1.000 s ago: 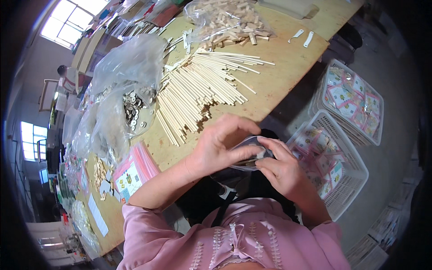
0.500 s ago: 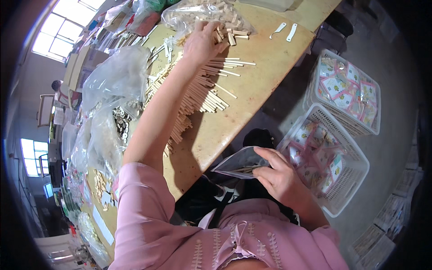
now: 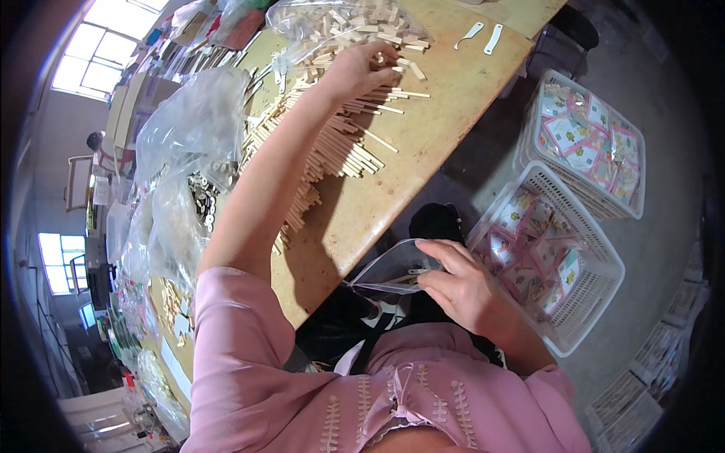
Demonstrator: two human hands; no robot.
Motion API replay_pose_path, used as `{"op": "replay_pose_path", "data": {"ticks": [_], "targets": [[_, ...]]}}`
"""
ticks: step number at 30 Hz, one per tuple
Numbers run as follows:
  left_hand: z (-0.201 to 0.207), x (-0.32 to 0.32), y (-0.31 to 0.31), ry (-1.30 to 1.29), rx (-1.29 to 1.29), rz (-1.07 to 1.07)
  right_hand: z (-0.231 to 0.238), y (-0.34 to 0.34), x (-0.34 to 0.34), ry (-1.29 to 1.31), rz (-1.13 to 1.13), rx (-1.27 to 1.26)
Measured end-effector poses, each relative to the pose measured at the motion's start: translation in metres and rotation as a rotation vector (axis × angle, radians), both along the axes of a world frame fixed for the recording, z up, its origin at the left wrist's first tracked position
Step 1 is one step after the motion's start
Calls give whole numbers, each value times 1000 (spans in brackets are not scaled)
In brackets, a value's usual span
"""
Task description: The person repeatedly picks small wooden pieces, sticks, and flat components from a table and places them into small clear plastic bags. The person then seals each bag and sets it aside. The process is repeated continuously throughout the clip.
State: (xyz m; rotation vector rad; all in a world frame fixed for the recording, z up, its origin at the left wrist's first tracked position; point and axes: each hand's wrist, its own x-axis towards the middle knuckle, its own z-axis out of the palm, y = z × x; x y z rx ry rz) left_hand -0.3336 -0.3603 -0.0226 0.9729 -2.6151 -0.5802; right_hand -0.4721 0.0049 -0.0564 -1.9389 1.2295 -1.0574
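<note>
At the far side of the table, my left hand is closed, its fingers and thumb curled around small wooden blocks at the near edge of a loose pile. How many it holds is hidden. Under that wrist and forearm, thin round wooden sticks lie fanned out in a heap. Over my lap, my right hand grips a clear plastic zip bag by one side. The bag's mouth gapes toward the table, and a few light slender pieces show inside.
Right of the table, a white plastic basket holds pink-edged packets; a fuller stacked basket stands behind it. Two white flat handle-like pieces lie near the far table edge. Clear bags with small metal-looking parts crowd the left.
My left hand has drawn slightly right and back from within the block pile, its fingers curling in. The right hand and bag have shifted a little left, and the bag's mouth gapes wider.
</note>
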Motion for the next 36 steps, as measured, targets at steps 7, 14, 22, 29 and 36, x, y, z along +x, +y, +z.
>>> {"op": "replay_pose_path", "data": {"ticks": [7, 14, 22, 29, 36], "targets": [[-3, -13, -4, 47, 147, -16, -6, 1, 1, -36, 13, 17], [-4, 3, -4, 304, 439, -78, -8, 2, -5, -54, -13, -11], [14, 27, 26, 415, 342, -74, 0, -4, -10, -42, -70, 26], [40, 49, 120, 569, 188, -42, 15, -19, -10, 30, -110, -14], [55, 88, 234, 448, -195, -116, 46, -25, 10, 103, -58, -83]]}}
